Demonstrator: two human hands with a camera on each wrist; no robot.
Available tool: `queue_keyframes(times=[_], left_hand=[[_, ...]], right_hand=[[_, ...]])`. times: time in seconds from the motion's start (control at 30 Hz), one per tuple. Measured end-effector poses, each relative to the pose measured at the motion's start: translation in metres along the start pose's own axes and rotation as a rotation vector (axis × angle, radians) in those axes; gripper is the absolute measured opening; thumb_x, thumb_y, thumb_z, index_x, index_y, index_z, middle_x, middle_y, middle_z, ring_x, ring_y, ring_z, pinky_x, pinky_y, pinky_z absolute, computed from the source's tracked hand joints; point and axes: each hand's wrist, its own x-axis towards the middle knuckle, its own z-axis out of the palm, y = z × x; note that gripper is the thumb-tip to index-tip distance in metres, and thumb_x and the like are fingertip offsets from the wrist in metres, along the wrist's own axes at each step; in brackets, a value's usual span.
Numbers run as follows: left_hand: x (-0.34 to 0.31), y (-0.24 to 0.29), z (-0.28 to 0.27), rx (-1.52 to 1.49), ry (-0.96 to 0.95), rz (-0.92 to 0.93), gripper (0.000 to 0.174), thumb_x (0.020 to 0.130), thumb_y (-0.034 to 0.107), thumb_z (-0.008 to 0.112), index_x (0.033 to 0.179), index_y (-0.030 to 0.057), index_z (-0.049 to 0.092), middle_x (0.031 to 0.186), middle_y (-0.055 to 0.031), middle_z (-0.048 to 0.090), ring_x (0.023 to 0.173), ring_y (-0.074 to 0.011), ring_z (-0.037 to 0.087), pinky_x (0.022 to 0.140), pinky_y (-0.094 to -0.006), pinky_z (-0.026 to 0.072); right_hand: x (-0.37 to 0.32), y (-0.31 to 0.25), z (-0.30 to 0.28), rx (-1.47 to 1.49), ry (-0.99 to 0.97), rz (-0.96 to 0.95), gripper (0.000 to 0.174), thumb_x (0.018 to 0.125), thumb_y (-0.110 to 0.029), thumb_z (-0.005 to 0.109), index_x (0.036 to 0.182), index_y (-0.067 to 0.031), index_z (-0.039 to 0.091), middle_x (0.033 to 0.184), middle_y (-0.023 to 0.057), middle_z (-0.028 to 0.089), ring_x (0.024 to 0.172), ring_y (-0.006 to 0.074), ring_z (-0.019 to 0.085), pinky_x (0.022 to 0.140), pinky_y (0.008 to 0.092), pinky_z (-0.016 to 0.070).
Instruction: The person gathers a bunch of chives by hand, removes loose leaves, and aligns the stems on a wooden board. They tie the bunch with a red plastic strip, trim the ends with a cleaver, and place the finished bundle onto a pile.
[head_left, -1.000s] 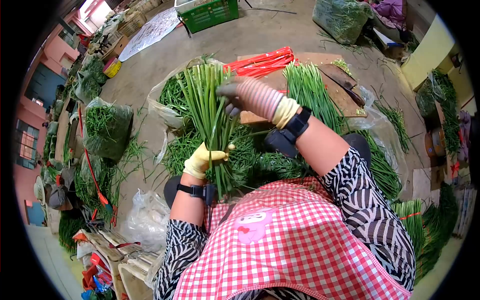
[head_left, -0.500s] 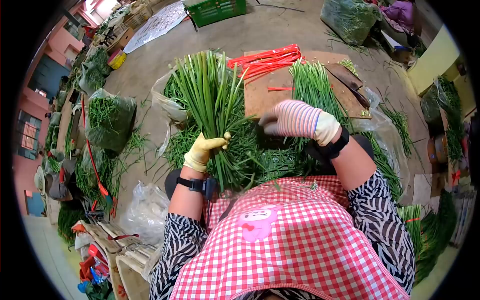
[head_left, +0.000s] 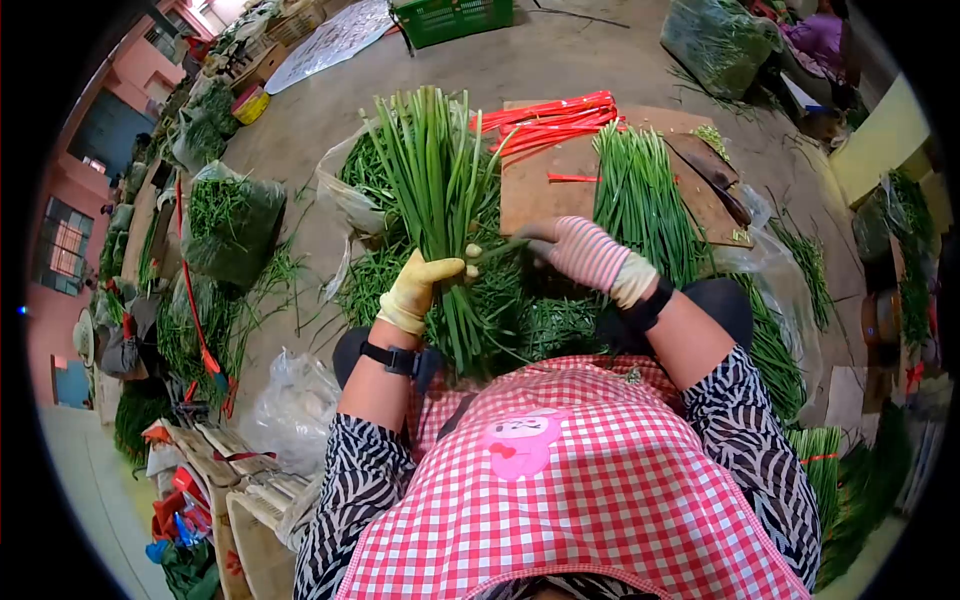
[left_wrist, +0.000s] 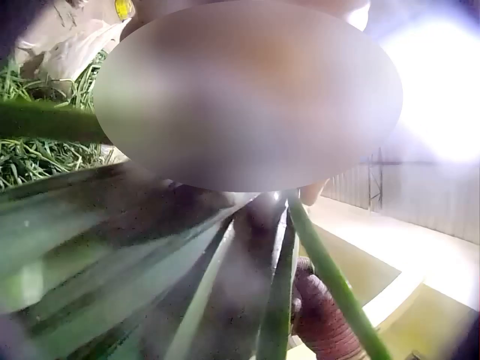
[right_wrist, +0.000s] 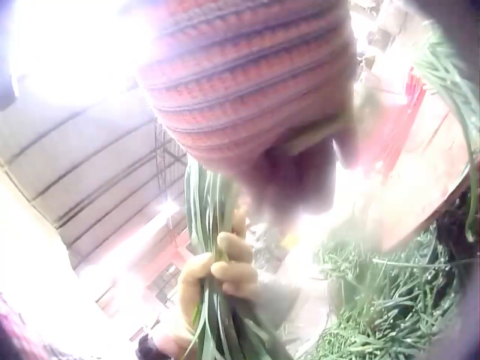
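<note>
My left hand (head_left: 413, 288), in a yellow glove, grips a thick bunch of chives (head_left: 430, 190) upright around its lower part. The stalks fan out above the fist and the leafy ends hang below it. In the right wrist view the fingers of this hand curl round the chives (right_wrist: 214, 210). My right hand (head_left: 588, 255), in a striped glove with dark fingertips, is to the right of the bunch and pinches a single green blade (head_left: 500, 247). That blade (right_wrist: 319, 135) crosses the glove's fingers in the right wrist view. Blur covers much of the left wrist view.
A wooden board (head_left: 545, 205) ahead carries red ties (head_left: 560, 115), another bunch of chives (head_left: 645, 200) and a dark blade (head_left: 710, 180). Loose greens (head_left: 380, 285) lie in plastic below my hands. A stuffed bag (head_left: 230, 220) stands left, a green crate (head_left: 450, 20) at the back.
My right hand left the top of the bunch, swung right and down, then came back slightly left with a blade in its fingers. My left hand keeps its grip on the chives.
</note>
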Motion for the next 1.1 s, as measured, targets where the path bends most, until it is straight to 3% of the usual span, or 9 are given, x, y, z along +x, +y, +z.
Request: queue_keyframes(times=[0.2,0.33,0.47,0.63,0.73,0.9,0.97,1.03,1.1], left_hand=[[0.012,-0.005,-0.004,0.069,0.121,0.104,0.038,0.089,0.006,0.071,0.125,-0.001,0.062,0.1,-0.0076,0.071,0.087,-0.0205,0.072,0.08,-0.0338,0.0589],[0.034,-0.009,0.011,0.478,0.24,0.094,0.035,0.084,0.008,0.074,0.117,0.0,0.066,0.094,-0.0063,0.071,0.079,-0.0151,0.068,0.074,-0.0322,0.0568],[0.038,-0.035,0.05,1.244,0.42,0.495,0.057,0.077,0.01,0.074,0.131,0.0014,0.056,0.107,-0.025,0.07,0.095,-0.0411,0.069,0.085,-0.0458,0.0565],[0.038,-0.045,0.072,1.522,0.377,0.349,0.076,0.077,0.02,0.082,0.14,-0.0047,0.048,0.117,-0.0252,0.065,0.104,-0.0444,0.065,0.091,-0.0473,0.0548],[0.022,-0.04,0.071,1.437,0.253,0.662,0.086,0.079,0.03,0.084,0.145,-0.0077,0.043,0.116,-0.0238,0.064,0.106,-0.0411,0.065,0.09,-0.0458,0.0546],[0.033,-0.058,0.021,0.425,0.109,0.289,0.088,0.093,0.023,0.075,0.161,0.0002,0.024,0.158,-0.016,0.043,0.144,-0.0252,0.044,0.118,-0.0376,0.0358],[0.032,-0.046,0.018,0.132,-0.214,0.104,0.071,0.099,0.031,0.069,0.156,0.0018,0.038,0.147,-0.011,0.055,0.136,-0.0214,0.05,0.114,-0.0366,0.0386],[0.021,-0.035,0.022,0.026,-0.278,0.038,0.059,0.099,0.033,0.069,0.146,0.0026,0.051,0.135,-0.0059,0.063,0.123,-0.0181,0.058,0.106,-0.0361,0.0453],[0.02,-0.03,0.019,0.229,-0.393,0.101,0.041,0.092,0.014,0.069,0.132,0.0088,0.063,0.122,-0.0061,0.071,0.109,-0.0227,0.068,0.095,-0.0376,0.053]], right_hand=[[-0.01,0.012,-0.016,-0.429,-0.513,0.091,0.06,0.087,-0.031,0.075,0.139,-0.0045,0.06,0.125,0.0268,0.068,0.112,0.0384,0.068,0.096,0.0419,0.054],[0.022,-0.027,-0.005,0.184,-0.131,0.185,0.064,0.089,-0.04,0.073,0.134,0.003,0.058,0.12,0.0212,0.071,0.109,0.0304,0.068,0.094,0.0404,0.0526],[0.054,-0.039,0.023,0.761,0.07,0.156,0.044,0.098,-0.034,0.067,0.127,-0.0008,0.065,0.107,0.0068,0.072,0.092,0.0193,0.063,0.088,0.0354,0.0521],[0.083,0.002,0.067,1.36,0.3,0.489,0.03,0.091,-0.022,0.077,0.113,-0.0035,0.07,0.097,0.008,0.073,0.079,0.021,0.064,0.077,0.0362,0.0546],[0.072,0.01,0.049,1.27,0.332,0.667,0.029,0.09,-0.02,0.078,0.111,-0.0027,0.07,0.094,0.0098,0.073,0.076,0.023,0.066,0.075,0.0384,0.0564],[0.06,0.029,0.052,1.395,0.151,0.325,0.03,0.087,-0.02,0.08,0.11,-0.0026,0.072,0.096,0.0063,0.074,0.091,0.0187,0.065,0.081,0.0391,0.0535],[0.052,0.017,0.048,0.503,0.203,-0.226,0.025,0.09,-0.018,0.076,0.111,-0.0065,0.072,0.098,0.0075,0.075,0.089,0.0207,0.069,0.077,0.0368,0.0565],[0.048,-0.005,0.049,0.129,0.171,-0.317,0.024,0.092,-0.021,0.071,0.113,-0.0102,0.072,0.097,0.0087,0.075,0.086,0.0203,0.071,0.073,0.0348,0.0574],[0.052,-0.028,0.043,0.343,0.1,0.002,0.036,0.089,-0.032,0.073,0.114,-0.0058,0.071,0.101,0.0086,0.075,0.086,0.02,0.07,0.075,0.0357,0.0575]])
